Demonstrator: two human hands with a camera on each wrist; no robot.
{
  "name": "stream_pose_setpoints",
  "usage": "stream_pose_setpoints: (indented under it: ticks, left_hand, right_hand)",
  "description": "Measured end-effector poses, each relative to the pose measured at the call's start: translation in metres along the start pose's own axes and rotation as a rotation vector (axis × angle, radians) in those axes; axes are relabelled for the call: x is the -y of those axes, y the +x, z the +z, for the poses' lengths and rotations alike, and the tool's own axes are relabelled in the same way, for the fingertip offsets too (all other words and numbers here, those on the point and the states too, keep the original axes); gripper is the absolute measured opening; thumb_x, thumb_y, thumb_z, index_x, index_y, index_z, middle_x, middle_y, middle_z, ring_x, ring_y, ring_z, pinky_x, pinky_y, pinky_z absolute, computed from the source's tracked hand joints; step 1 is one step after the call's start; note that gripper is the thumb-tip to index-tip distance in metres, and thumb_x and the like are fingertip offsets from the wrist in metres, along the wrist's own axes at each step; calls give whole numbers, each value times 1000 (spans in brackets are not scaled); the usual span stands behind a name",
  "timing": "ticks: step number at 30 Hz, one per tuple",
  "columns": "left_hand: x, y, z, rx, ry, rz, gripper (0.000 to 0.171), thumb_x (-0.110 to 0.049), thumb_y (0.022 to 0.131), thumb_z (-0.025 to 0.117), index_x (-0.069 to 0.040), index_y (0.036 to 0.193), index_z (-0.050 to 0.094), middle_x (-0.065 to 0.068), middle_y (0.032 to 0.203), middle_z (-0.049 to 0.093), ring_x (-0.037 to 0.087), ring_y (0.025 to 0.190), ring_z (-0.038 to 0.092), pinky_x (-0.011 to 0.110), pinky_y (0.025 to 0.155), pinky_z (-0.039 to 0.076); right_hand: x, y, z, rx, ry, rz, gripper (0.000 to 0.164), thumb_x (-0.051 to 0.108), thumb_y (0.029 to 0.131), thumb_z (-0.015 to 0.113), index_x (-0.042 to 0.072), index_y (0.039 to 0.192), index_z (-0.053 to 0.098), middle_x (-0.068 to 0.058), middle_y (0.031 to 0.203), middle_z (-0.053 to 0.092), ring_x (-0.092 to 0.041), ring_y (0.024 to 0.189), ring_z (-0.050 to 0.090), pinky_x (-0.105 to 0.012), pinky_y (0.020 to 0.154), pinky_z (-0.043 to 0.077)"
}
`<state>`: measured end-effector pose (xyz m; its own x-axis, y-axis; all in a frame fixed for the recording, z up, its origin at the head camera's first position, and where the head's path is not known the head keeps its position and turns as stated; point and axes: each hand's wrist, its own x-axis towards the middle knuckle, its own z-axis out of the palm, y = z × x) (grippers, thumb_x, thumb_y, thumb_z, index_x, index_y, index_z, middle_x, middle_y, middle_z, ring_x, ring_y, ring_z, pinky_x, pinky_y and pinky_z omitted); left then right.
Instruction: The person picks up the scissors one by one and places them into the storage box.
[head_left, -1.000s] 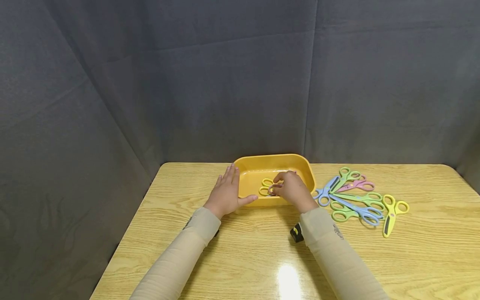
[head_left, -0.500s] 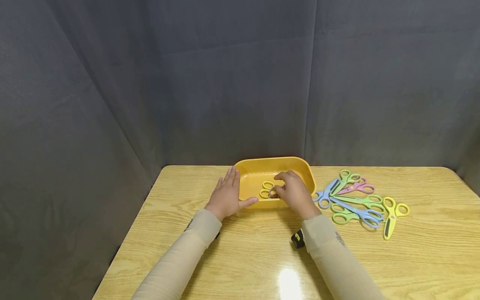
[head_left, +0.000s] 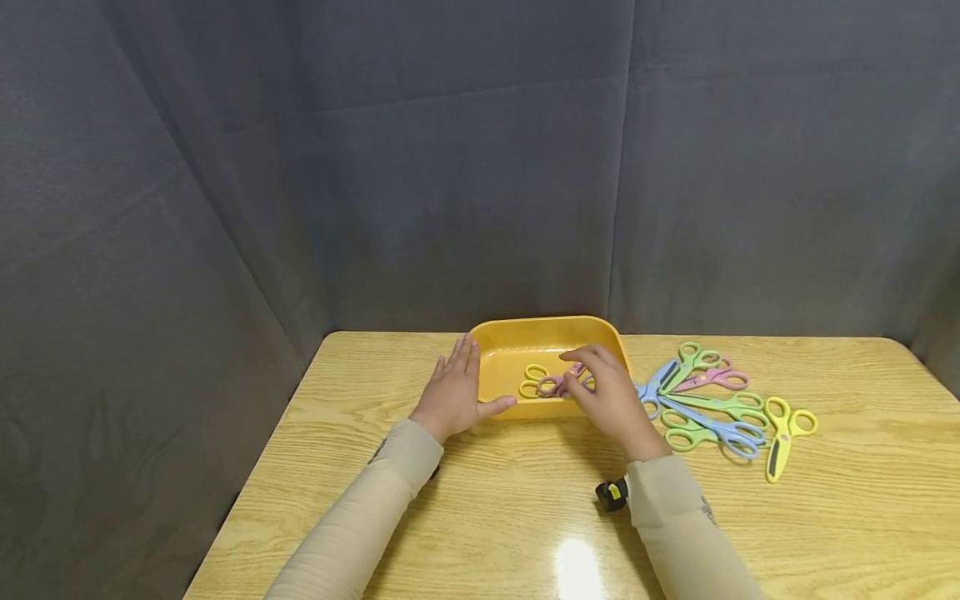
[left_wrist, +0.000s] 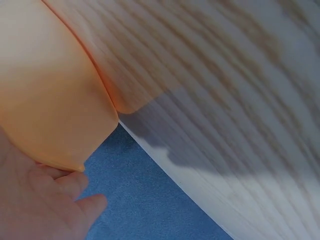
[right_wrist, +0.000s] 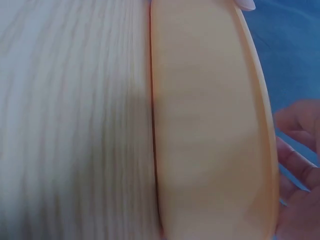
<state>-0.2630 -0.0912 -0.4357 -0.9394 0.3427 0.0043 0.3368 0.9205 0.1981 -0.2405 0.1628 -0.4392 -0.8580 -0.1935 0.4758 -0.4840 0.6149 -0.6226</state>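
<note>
A yellow-orange plastic bin (head_left: 517,408) stands near the table's back edge. My left hand (head_left: 453,387) rests along its left rim with straight fingers, the thumb lying over the front rim; the left wrist view shows this hand (left_wrist: 45,205) against the bin wall (left_wrist: 55,105). Above the bin's right front part is my right hand (head_left: 609,402), thumb and fingers apart, nothing between them. Pink scissors (head_left: 551,386) lie in the bin just left of its fingertips, overlapping yellow-handled scissors (head_left: 536,371). A small bluish loop shows behind the right thumb. The right hand partly hides the bin's right end.
To the right of the bin lies a loose pile of children's scissors: blue ones (head_left: 720,427), green ones (head_left: 723,403), pink ones (head_left: 716,377). Yellow scissors (head_left: 781,437) lie at the pile's right edge. A dark grey curtain (head_left: 465,183) hangs behind the wooden table (head_left: 495,533).
My right hand has let go of the pink scissors in the bin, spread its fingers and drawn back to the right. The left hand has stayed at the rim.
</note>
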Motion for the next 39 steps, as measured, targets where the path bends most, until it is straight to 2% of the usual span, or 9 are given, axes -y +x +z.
stream_pose_setpoints:
  ticks: [6, 13, 18, 23, 34, 39]
  left_hand:
    - [-3, 1, -1, 1, -22, 5, 115, -78, 89, 51, 4, 160, 11, 17, 169, 4, 31, 156, 5, 50, 124, 11]
    - [-4, 1, -1, 6, -23, 6, 116, -79, 89, 50, 3, 160, 10, 17, 169, 3, 29, 156, 3, 49, 124, 11]
    - [-5, 0, -1, 4, -32, 3, 116, -79, 89, 51, 3, 160, 10, 16, 169, 2, 27, 156, 1, 48, 124, 10]
    - [-6, 0, -1, -9, -35, 10, 116, -77, 89, 52, 4, 160, 11, 18, 169, 4, 30, 156, 4, 49, 124, 12]
    - [-7, -2, -1, -20, -39, 27, 116, -77, 89, 52, 5, 160, 12, 19, 168, 4, 32, 156, 6, 50, 123, 12]
    - [-6, -2, 0, -26, -38, 30, 115, -77, 89, 53, 5, 160, 12, 19, 168, 5, 31, 156, 7, 51, 123, 13]
  right_hand:
    - [2, -8, -10, 9, -71, -1, 25, 4, 95, 69, 0, 120, 68, -18, 120, 62, -38, 115, 58, -55, 98, 47]
    - [7, -12, -30, 5, -120, 31, 26, 6, 97, 64, -1, 123, 66, -21, 122, 60, -42, 118, 54, -58, 100, 44]
    - [9, -14, -48, -35, -136, 63, 27, 6, 98, 63, -3, 122, 66, -23, 121, 58, -43, 118, 53, -58, 100, 43]
    - [5, -16, -62, -94, -151, 64, 26, 2, 96, 64, -5, 120, 67, -25, 119, 59, -45, 115, 55, -61, 98, 43]
    - [-9, -23, -77, -151, -160, 166, 27, 3, 98, 58, -7, 121, 66, -28, 117, 59, -44, 107, 57, -57, 84, 47]
    - [-21, -29, -83, -176, -147, 210, 28, 1, 98, 54, -9, 121, 65, -30, 115, 61, -46, 104, 59, -57, 83, 47]
